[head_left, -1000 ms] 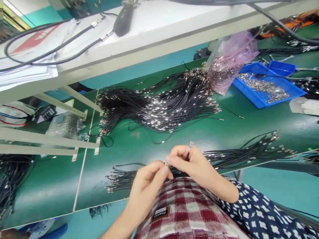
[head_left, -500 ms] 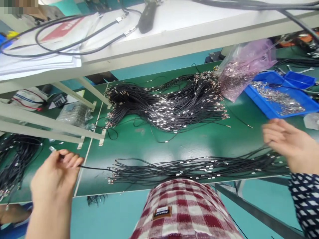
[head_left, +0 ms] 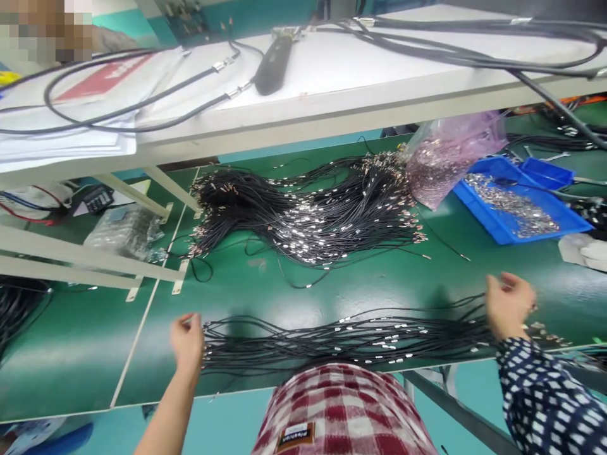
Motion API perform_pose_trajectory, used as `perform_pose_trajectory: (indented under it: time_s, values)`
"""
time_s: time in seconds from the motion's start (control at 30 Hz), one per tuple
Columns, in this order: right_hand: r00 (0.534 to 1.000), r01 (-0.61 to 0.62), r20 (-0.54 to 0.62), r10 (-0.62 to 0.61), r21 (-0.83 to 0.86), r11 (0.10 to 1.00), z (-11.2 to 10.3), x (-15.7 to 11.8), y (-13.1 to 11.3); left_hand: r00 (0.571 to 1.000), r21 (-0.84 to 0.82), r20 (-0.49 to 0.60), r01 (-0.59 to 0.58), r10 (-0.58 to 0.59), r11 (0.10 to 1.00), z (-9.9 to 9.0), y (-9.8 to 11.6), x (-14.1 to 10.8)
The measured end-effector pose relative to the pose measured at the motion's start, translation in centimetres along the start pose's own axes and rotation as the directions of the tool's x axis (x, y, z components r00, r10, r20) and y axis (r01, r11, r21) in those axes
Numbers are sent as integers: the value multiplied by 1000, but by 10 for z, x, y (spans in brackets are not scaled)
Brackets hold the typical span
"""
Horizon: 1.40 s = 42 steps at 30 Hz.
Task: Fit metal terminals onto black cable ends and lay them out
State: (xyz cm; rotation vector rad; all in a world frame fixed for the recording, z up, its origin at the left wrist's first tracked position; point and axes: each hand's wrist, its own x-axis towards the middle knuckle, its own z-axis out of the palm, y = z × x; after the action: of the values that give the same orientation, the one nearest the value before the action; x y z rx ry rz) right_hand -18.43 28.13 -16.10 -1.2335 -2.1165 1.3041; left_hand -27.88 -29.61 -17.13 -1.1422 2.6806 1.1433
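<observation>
My left hand (head_left: 187, 341) is at the left end of a loose row of black cables (head_left: 322, 344) along the near table edge. Its thumb and fingers are pinched on a black cable end, partly hidden by the hand. At the row's right end, my right hand (head_left: 509, 306) has curled fingers, and a black cable runs into its grip from the left. Small white-silver sleeves dot the middle of the cables. Beyond them lies a larger heap of black cables (head_left: 303, 218) with coppery ends.
A blue tray (head_left: 509, 234) of small metal parts and a pink plastic bag (head_left: 481, 136) stand at the right. Over the back runs a white shelf (head_left: 303, 104) with cables, papers and a black-handled tool (head_left: 275, 66). Its legs (head_left: 175, 189) reach the green table (head_left: 265, 284).
My left hand has come rightward from beyond the white line, with the stretched cable, to the row's end. My right hand has moved down and slightly left. The view has shifted a little.
</observation>
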Motion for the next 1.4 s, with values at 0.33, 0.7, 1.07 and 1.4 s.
perform_pose_trajectory:
  time_s: [0.33,0.7,1.07,1.4]
  values:
    - [619,-531,781,89,332,780,193,-71,-57,587,-303,809,393,17,868,174,114,-69]
    - [216,-632,957,195,-15,775,24,-112,39,720,-686,693,641,41,343,106,89,-13]
    - [757,-653,643,114,746,129,26,-60,25,753,-731,596,366,279,576,16,54,-86]
    - [504,-547,808,-306,572,611,120,-151,-142,243,-344,879,-275,411,898,13,58,-163]
